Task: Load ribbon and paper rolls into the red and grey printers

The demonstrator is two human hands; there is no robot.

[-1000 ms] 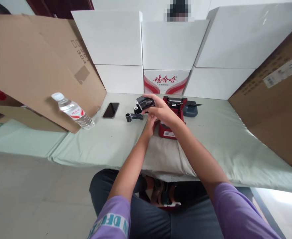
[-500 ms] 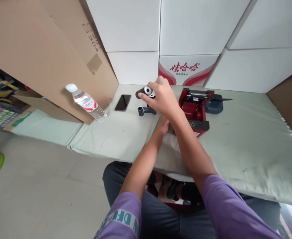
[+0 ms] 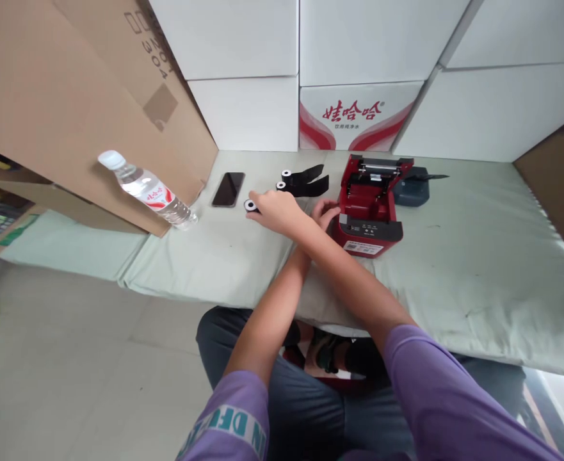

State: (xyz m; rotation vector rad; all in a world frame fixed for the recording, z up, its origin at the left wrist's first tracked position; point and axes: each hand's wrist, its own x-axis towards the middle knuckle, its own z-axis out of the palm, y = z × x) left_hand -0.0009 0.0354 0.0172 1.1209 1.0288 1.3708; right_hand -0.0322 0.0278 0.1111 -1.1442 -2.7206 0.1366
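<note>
My right hand [image 3: 276, 210] crosses over my left forearm, its fingers closed round a small roll [image 3: 250, 205] with a white end and dark core hole. Behind it on the cloth lie two similar rolls, a far one [image 3: 286, 174] and a nearer one [image 3: 280, 186], black strips [image 3: 313, 182] trailing to the right. My left hand [image 3: 324, 212], fingers curled, is against the left side of a red printer [image 3: 370, 238]. The printer's lid [image 3: 375, 169] stands raised and its red inner bay [image 3: 362, 202] shows.
Left of the rolls lie a black phone [image 3: 228, 189] and a tilted water bottle [image 3: 150, 192]. A dark blue-grey device [image 3: 412, 189] sits behind the printer at right. White cartons [image 3: 243, 115] line the back, and a brown carton [image 3: 84, 96] stands at left.
My right hand has come down and left. The two rolls it held now lie on the cloth, and it grips another. My left hand now shows at the printer's side; the view has shifted slightly.
</note>
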